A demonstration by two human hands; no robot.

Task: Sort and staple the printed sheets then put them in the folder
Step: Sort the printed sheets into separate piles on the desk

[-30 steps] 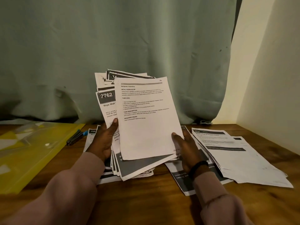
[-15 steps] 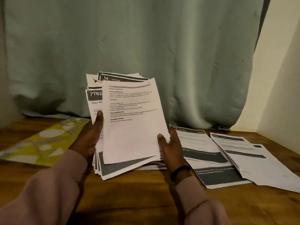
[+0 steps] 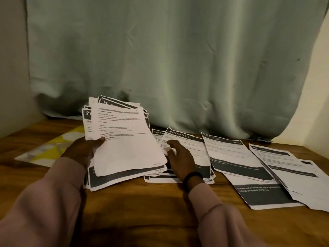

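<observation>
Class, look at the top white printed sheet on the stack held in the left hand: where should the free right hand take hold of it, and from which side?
Probably the top white printed sheet's loose lower right corner, approached from the right: the left hand pins its left edge, while the right hand hovers open beside that corner.

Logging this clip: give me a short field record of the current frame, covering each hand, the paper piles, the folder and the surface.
left hand: grips the held stack of sheets at its left edge, thumb on top
right hand: fingers loosely spread over the "Dressing Table" pile, holding nothing
other piles: middle pile and far-right pile, flat on the table, overlapping
yellow folder: lies flat, left of the held stack
table: wooden
stapler: not seen
</observation>
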